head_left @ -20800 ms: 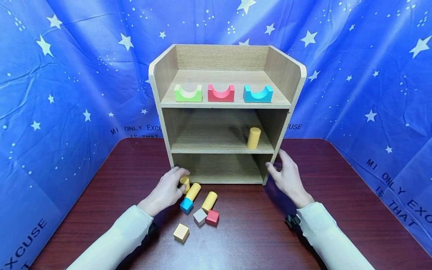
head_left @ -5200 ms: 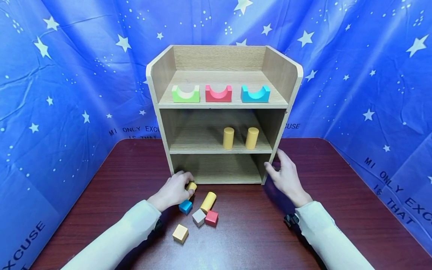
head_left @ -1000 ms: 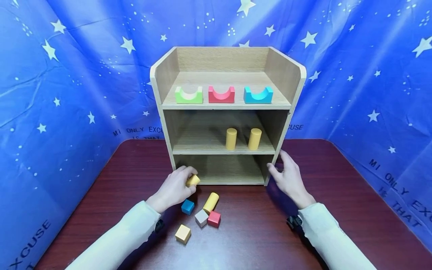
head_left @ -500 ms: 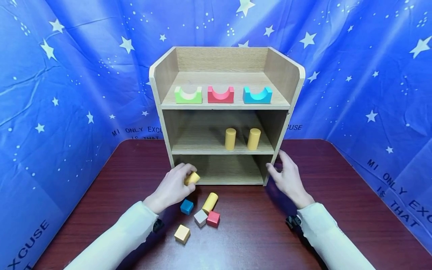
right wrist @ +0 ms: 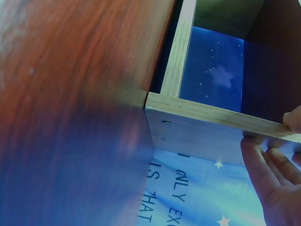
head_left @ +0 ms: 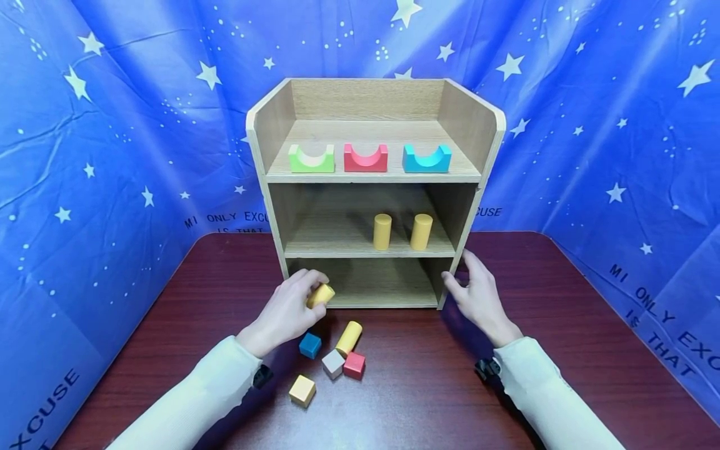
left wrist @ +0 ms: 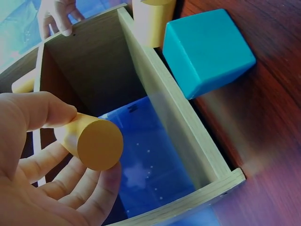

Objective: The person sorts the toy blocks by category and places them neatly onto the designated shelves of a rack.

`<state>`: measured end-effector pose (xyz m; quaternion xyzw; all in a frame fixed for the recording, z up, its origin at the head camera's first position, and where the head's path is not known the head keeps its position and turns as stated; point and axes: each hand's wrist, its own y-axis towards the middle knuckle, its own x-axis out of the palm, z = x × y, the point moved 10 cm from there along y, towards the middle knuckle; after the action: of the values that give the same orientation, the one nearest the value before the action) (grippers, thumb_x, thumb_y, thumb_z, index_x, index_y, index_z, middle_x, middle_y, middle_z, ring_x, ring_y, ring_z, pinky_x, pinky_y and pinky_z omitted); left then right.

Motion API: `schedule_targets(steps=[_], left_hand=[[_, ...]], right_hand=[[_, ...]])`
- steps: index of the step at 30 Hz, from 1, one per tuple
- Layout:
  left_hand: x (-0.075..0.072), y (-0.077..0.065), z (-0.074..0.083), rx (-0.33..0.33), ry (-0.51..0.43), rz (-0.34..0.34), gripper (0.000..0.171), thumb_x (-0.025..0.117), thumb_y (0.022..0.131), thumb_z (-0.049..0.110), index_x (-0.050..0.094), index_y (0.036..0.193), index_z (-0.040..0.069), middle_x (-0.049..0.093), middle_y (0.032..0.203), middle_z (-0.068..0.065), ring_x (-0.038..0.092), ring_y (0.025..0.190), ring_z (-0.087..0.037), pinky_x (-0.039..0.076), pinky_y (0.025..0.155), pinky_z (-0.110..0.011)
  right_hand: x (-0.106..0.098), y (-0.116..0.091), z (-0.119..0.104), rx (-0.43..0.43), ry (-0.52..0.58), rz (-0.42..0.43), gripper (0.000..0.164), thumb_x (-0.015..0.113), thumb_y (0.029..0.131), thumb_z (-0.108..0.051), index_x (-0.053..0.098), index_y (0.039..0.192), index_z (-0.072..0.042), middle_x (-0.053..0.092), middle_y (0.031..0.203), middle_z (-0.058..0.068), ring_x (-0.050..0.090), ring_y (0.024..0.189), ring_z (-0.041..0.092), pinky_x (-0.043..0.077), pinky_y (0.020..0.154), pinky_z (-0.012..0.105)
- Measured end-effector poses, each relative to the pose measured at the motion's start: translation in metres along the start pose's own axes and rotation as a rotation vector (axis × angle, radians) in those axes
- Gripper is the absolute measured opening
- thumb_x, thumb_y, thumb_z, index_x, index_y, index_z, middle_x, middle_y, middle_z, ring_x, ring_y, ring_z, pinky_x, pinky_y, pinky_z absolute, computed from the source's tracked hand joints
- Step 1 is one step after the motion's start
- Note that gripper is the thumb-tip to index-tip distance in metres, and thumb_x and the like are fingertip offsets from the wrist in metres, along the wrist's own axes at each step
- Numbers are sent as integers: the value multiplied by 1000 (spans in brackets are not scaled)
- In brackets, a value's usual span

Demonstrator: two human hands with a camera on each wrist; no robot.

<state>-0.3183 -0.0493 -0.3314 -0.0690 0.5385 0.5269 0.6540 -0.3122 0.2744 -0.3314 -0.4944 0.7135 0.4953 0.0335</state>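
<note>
My left hand (head_left: 287, 307) holds a yellow wooden cylinder (head_left: 321, 295) between thumb and fingers, tilted and off the table, before the lower left of the wooden shelf (head_left: 368, 99). In the left wrist view the cylinder's round end (left wrist: 100, 143) faces the camera, with the thumb above and the fingers below. My right hand (head_left: 482, 297) grips the shelf's right side panel (right wrist: 207, 112), thumb at the front edge and fingers on the outside. Two more yellow cylinders, one in the middle (head_left: 382, 232) and one at right (head_left: 421, 232), stand upright on the middle board.
On the table lie another yellow cylinder (head_left: 349, 338), a blue cube (head_left: 310, 345), a grey cube (head_left: 333, 364), a red cube (head_left: 354, 365) and a pale wood cube (head_left: 302, 391). Green (head_left: 312, 164), red (head_left: 365, 163) and blue (head_left: 426, 163) arch blocks stand on the top board.
Since the oldest frame a second cylinder has come to stand on the middle board. More recently, my left hand has lifted another cylinder off the table. The right hand keeps its place.
</note>
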Motion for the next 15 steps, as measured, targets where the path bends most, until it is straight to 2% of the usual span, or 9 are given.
schedule_targets(steps=[15], left_hand=[[-7, 4, 14, 50, -16, 33, 37, 72, 73, 12, 60, 108, 13, 55, 92, 4, 51, 77, -12, 44, 64, -27]], right_hand=[[0, 0, 0, 1, 9, 1, 45, 69, 84, -8, 54, 126, -6, 62, 108, 11, 63, 93, 23, 50, 69, 17]])
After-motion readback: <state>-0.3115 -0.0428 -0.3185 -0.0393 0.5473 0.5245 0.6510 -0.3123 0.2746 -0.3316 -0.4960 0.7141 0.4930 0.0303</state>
